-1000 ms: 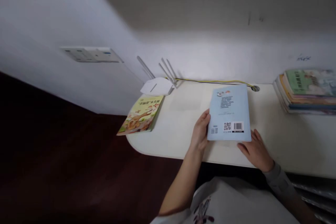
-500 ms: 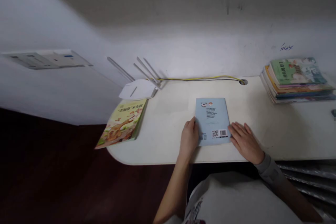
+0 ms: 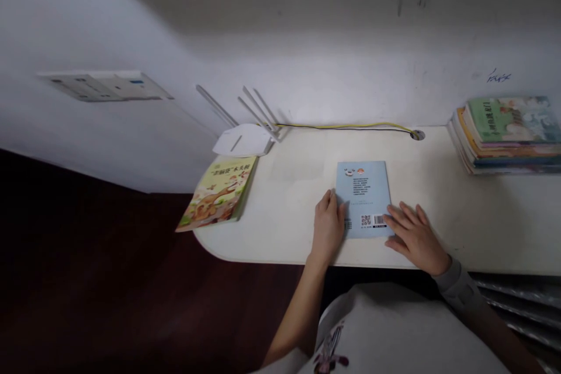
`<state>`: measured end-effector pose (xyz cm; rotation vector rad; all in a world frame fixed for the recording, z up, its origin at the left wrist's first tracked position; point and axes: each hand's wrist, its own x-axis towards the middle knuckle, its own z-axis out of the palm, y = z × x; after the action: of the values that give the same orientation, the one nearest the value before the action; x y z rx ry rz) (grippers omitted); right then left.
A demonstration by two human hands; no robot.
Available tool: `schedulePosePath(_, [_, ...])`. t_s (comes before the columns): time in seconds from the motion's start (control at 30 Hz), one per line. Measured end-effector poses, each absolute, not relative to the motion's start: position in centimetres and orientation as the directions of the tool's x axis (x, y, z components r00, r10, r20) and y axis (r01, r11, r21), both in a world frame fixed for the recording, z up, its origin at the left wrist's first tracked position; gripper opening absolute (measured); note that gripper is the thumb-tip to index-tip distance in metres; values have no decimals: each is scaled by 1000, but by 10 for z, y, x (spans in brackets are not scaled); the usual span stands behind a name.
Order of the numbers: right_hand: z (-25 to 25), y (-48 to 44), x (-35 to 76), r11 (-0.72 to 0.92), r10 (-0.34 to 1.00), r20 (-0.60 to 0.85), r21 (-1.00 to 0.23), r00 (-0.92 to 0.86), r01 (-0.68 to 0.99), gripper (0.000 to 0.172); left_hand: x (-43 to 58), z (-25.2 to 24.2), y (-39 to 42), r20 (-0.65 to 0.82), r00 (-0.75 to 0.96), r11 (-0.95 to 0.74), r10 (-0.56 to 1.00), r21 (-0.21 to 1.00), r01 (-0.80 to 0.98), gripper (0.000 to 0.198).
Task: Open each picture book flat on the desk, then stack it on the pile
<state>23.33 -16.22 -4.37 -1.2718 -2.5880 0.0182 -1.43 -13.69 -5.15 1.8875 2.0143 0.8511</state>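
Both hands, left hand (image 3: 329, 223) and right hand (image 3: 414, 235), pressed flat with fingers spread, steadying the blue book (image 3: 363, 198) on the surface (image 3: 460, 210); flipping it over seemed due.

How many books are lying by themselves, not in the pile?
2. The blue book lies flat between the left hand and the right hand. The yellow book sits at the desk's left end.

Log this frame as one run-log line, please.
left hand: flat on blue book left edge | right hand: flat on its lower right corner | book: face down on desk
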Motion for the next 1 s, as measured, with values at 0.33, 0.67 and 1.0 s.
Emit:
schedulePosePath(0.33, [-40, -162, 233, 640, 767, 188, -150, -614, 754, 58, -10, -3, -163, 117, 55, -129, 992, 926, 354, 65])
schedulePosePath(0.67, [-53, -161, 274, 300, 904, 368, -186, -216, 936, 48, 72, -4, -155, 529, 325, -591, 784, 474, 653, 80])
schedulePosePath(1.0, [-61, -162, 296, 190, 943, 304, -153, -137, 970, 54, 118, -4, -149, 259, 604, -634, 754, 42, 773, 46])
